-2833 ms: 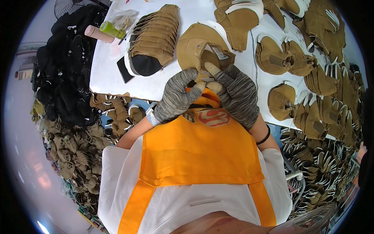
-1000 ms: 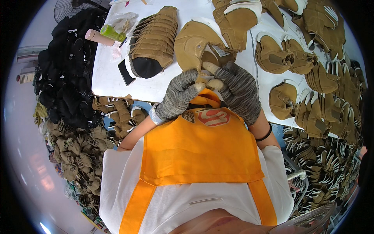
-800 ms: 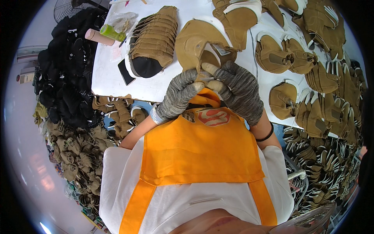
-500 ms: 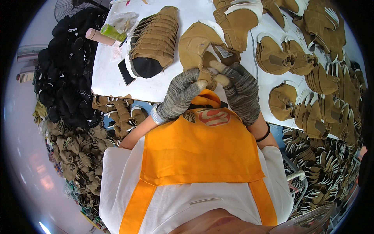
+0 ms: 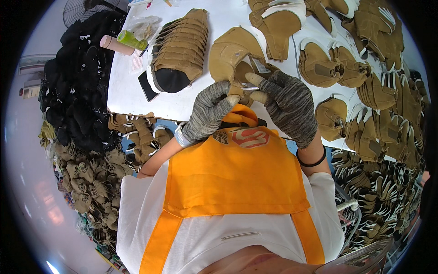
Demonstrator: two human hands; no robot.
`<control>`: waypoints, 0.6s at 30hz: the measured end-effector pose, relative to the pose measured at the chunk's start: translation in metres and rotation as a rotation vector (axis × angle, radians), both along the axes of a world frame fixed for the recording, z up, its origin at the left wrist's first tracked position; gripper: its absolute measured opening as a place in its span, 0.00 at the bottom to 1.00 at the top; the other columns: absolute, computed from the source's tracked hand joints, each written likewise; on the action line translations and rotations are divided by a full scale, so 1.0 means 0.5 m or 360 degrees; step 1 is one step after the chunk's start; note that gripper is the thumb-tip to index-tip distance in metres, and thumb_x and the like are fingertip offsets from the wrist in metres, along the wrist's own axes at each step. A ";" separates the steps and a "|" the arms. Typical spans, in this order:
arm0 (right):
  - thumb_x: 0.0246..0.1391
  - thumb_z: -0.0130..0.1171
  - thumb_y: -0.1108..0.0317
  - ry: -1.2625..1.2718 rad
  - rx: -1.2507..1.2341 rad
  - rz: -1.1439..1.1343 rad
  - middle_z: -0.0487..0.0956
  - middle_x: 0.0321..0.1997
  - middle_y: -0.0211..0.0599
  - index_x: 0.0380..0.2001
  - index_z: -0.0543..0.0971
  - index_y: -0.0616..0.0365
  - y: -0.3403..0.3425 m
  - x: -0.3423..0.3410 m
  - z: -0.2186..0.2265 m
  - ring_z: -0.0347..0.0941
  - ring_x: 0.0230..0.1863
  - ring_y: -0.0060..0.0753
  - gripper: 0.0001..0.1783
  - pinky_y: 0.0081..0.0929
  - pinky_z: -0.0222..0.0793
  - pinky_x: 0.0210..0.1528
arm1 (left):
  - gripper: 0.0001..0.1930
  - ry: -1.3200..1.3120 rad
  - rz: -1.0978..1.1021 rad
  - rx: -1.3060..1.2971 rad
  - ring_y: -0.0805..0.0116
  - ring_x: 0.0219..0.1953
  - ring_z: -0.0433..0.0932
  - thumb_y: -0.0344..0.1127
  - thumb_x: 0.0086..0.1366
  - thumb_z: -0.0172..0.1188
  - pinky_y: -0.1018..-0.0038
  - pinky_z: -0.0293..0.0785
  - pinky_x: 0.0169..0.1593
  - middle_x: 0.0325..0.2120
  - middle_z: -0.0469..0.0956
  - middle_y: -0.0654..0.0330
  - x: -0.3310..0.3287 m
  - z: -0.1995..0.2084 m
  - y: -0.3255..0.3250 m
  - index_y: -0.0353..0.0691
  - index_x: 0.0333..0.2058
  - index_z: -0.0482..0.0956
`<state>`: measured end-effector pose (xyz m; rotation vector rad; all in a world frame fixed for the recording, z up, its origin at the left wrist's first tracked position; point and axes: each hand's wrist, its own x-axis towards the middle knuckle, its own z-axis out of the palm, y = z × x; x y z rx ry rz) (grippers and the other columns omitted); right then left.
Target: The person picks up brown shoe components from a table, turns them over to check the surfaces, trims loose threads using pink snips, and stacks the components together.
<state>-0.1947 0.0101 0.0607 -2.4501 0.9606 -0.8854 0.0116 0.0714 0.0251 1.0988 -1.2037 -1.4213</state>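
A brown shoe upper (image 5: 230, 48) lies curved on the near part of the table, its lower edge lifted toward me. My left hand (image 5: 211, 112), in a grey knit glove with bare fingertips, pinches that edge. Across from it, my right hand (image 5: 289, 107), gloved alike, has thumb and fingers closed on a slim silvery metal tool (image 5: 249, 88). The tool's tip is beside the edge of the upper; its exact kind is too small to make out. Inside the upper a pale label (image 5: 261, 65) shows.
The white table (image 5: 130, 98) holds a stack of brown uppers (image 5: 182, 43), a phone (image 5: 148, 86), a pink bottle (image 5: 116, 44) and a green bottle (image 5: 132, 39). More uppers (image 5: 319, 64) cover its right side. Black uppers (image 5: 75, 96) are heaped at left, a fan (image 5: 86, 11) behind.
My right hand has drawn slightly right, away from the left, and the silvery tool now shows more plainly. My left hand keeps its pinch on the upper.
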 end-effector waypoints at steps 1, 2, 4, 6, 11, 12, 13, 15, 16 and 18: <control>0.46 0.63 0.63 0.0022 -0.0012 -0.0018 0.78 0.31 0.44 0.39 0.81 0.54 0.000 -0.001 -0.001 0.75 0.31 0.44 0.16 0.34 0.72 0.32 | 0.13 -0.0011 0.0003 0.0015 0.75 0.42 0.75 0.32 0.65 0.56 0.78 0.72 0.46 0.39 0.78 0.59 0.000 -0.001 0.001 0.32 0.47 0.74; 0.46 0.63 0.63 0.0045 -0.0025 -0.0036 0.78 0.31 0.43 0.40 0.81 0.54 0.000 -0.002 -0.003 0.75 0.31 0.44 0.16 0.34 0.73 0.33 | 0.13 -0.0002 -0.0001 0.0016 0.75 0.42 0.75 0.32 0.65 0.56 0.78 0.72 0.46 0.39 0.78 0.59 0.001 0.000 0.001 0.32 0.47 0.74; 0.45 0.64 0.64 0.0051 0.0002 -0.0039 0.79 0.34 0.45 0.42 0.81 0.53 0.001 -0.003 -0.002 0.76 0.31 0.44 0.17 0.32 0.73 0.33 | 0.13 0.0020 -0.0009 0.0020 0.75 0.41 0.75 0.32 0.65 0.56 0.78 0.72 0.46 0.39 0.78 0.59 0.001 -0.001 0.000 0.32 0.47 0.75; 0.45 0.66 0.66 0.0017 0.0080 -0.0010 0.80 0.37 0.48 0.45 0.81 0.50 0.004 -0.001 0.005 0.78 0.30 0.43 0.20 0.30 0.72 0.31 | 0.13 0.0002 -0.0029 -0.0006 0.75 0.42 0.75 0.32 0.65 0.56 0.77 0.72 0.47 0.39 0.77 0.59 0.005 -0.005 0.002 0.32 0.47 0.75; 0.44 0.65 0.66 -0.0153 0.0077 0.0050 0.80 0.34 0.45 0.42 0.81 0.51 0.000 0.005 -0.003 0.77 0.32 0.44 0.18 0.32 0.73 0.34 | 0.13 0.0058 -0.0071 -0.0008 0.74 0.43 0.74 0.33 0.66 0.55 0.76 0.71 0.48 0.41 0.76 0.59 0.005 -0.002 0.003 0.32 0.47 0.75; 0.44 0.64 0.66 -0.0193 0.0073 0.0057 0.79 0.33 0.44 0.41 0.82 0.52 -0.001 0.006 -0.004 0.77 0.33 0.45 0.17 0.33 0.74 0.35 | 0.14 0.0074 -0.0077 -0.0007 0.74 0.43 0.74 0.33 0.66 0.54 0.76 0.71 0.49 0.41 0.76 0.59 0.005 -0.003 0.004 0.33 0.47 0.75; 0.44 0.65 0.66 -0.0189 0.0093 0.0075 0.79 0.33 0.44 0.41 0.82 0.52 -0.003 0.005 -0.004 0.77 0.33 0.45 0.17 0.33 0.74 0.35 | 0.14 0.0090 -0.0083 -0.0005 0.73 0.43 0.74 0.33 0.66 0.54 0.76 0.71 0.49 0.41 0.76 0.58 0.005 -0.005 0.004 0.33 0.47 0.75; 0.44 0.65 0.67 -0.0181 0.0134 0.0109 0.79 0.34 0.43 0.42 0.81 0.52 -0.005 0.002 -0.004 0.77 0.33 0.44 0.18 0.32 0.74 0.35 | 0.14 0.0151 -0.0096 0.0036 0.73 0.43 0.74 0.33 0.66 0.54 0.76 0.71 0.49 0.41 0.76 0.58 0.004 -0.007 0.005 0.33 0.48 0.74; 0.44 0.65 0.67 -0.0190 0.0148 0.0196 0.79 0.34 0.43 0.43 0.81 0.52 -0.009 -0.005 -0.014 0.77 0.33 0.44 0.18 0.32 0.74 0.36 | 0.14 0.0182 -0.0103 0.0057 0.73 0.43 0.74 0.34 0.66 0.54 0.76 0.71 0.49 0.41 0.77 0.58 0.004 -0.008 0.005 0.33 0.48 0.74; 0.45 0.64 0.69 -0.0207 0.0178 0.0370 0.80 0.35 0.43 0.44 0.81 0.51 -0.019 -0.014 -0.032 0.77 0.33 0.43 0.19 0.32 0.74 0.37 | 0.15 0.0274 -0.0059 0.0130 0.73 0.43 0.74 0.34 0.66 0.55 0.77 0.71 0.49 0.41 0.77 0.58 0.006 -0.022 0.007 0.33 0.48 0.74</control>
